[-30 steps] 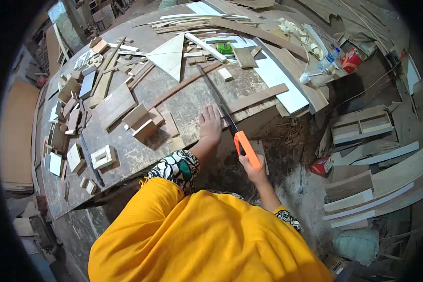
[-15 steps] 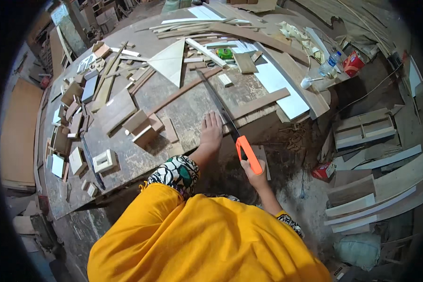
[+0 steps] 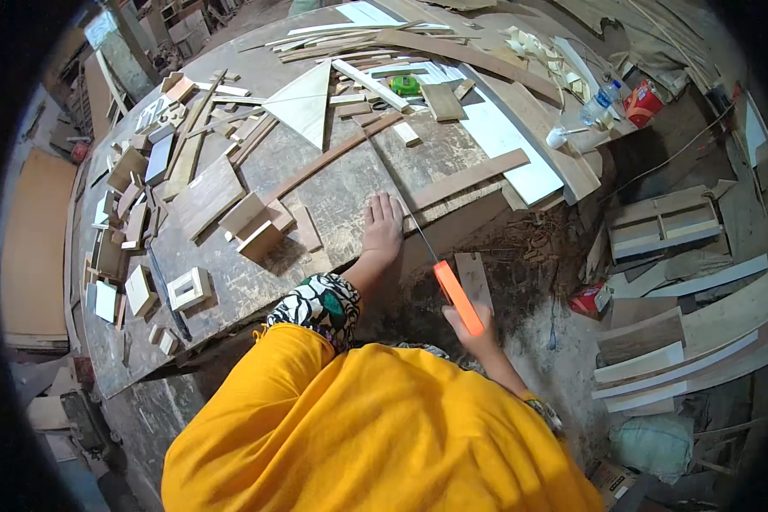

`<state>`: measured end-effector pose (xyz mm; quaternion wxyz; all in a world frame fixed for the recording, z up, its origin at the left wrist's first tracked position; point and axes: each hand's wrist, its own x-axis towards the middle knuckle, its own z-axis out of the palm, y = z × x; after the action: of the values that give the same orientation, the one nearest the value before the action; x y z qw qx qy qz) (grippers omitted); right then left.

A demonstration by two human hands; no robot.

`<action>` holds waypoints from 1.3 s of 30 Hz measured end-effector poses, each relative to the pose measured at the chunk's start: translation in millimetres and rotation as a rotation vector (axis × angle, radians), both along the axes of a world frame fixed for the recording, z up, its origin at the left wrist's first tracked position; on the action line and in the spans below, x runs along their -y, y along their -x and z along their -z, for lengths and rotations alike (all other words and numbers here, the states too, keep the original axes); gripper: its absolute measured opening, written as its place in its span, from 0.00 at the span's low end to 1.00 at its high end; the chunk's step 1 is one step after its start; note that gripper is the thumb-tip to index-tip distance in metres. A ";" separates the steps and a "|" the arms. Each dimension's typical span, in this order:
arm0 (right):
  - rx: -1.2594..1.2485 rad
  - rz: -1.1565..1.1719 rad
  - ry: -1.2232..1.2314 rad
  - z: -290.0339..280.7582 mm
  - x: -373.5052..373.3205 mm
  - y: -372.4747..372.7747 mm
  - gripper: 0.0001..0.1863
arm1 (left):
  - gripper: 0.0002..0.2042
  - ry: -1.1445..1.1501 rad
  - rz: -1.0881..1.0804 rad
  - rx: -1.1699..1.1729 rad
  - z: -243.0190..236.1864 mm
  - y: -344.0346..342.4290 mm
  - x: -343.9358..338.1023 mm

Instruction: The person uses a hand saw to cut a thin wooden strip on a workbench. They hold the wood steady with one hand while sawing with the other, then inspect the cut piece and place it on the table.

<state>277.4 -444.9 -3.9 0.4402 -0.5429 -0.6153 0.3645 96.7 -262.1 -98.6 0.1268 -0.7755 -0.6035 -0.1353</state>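
Two hands (image 3: 383, 230), saw handle (image 3: 459, 299) beyond table edge (image 3: 235, 314)

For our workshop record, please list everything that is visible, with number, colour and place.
table: one, worn grey-brown, centre
handsaw: one, orange handle, across the table's near edge
wood strip: one, brown, table's near edge, right of the handsaw
tape measure: one, green, table's far part
triangular board: one, pale, table's far middle
long panel: one, white, table's right side
wood offcuts: too many to count, brown and pale, mostly on the table
bottle: one, clear and blue, upper right
cartons: two, red, right side
divided frame: one, brown and pale, right side
sack: one, pale green, lower right
large board: one, orange-brown, far left
top: one, yellow, lower middle
left hand: one, bare, flat at the table's near edge
right hand: one, bare, on the handsaw's handle
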 end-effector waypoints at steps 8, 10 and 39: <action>-0.153 -0.011 0.070 15.8 -22.9 12.8 0.16 | 0.24 0.110 0.103 0.005 -11.0 1.6 4.5; 0.033 0.024 -0.120 26.2 -22.2 11.4 0.16 | 0.25 0.019 0.101 -0.071 5.5 0.9 1.7; -0.136 0.111 0.107 18.8 -30.7 21.0 0.16 | 0.23 -0.051 0.016 0.041 -8.6 -3.8 3.9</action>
<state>256.4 -414.1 -22.7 0.4708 -0.5727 -0.5328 0.4080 100.5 -265.9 -89.9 0.1330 -0.7740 -0.5959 -0.1678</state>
